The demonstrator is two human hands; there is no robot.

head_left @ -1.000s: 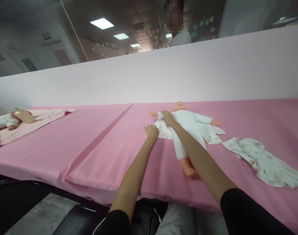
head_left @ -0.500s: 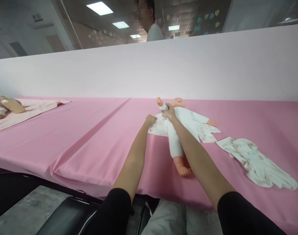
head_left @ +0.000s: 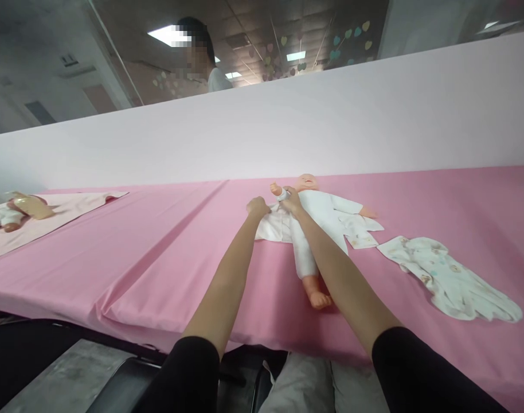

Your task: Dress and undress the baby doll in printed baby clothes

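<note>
A baby doll (head_left: 323, 209) with a white cloth body lies on its back, head toward the wall and one bare foot toward me. A white baby shirt (head_left: 274, 225) is spread beneath it, with a printed part showing on the right. My right hand (head_left: 292, 202) is closed around the doll's forearm on the left side and holds it raised, the small hand sticking out past my fingers. Just left of it, my left hand (head_left: 258, 206) is closed on the shirt's left part, its fingertips partly hidden.
White printed baby pants (head_left: 455, 281) lie to the right on the pink sheet (head_left: 167, 275). At far left, another doll (head_left: 6, 219) and a yellowish bottle-like thing (head_left: 36, 207) rest on a pale pink cloth (head_left: 79, 209). A low white wall (head_left: 262, 132) runs behind; a person (head_left: 219, 80) is reflected above it.
My left hand has moved slightly left, away from my right hand, with the shirt's edge. My right hand still holds the doll's arm. The camera view has tilted a little.
</note>
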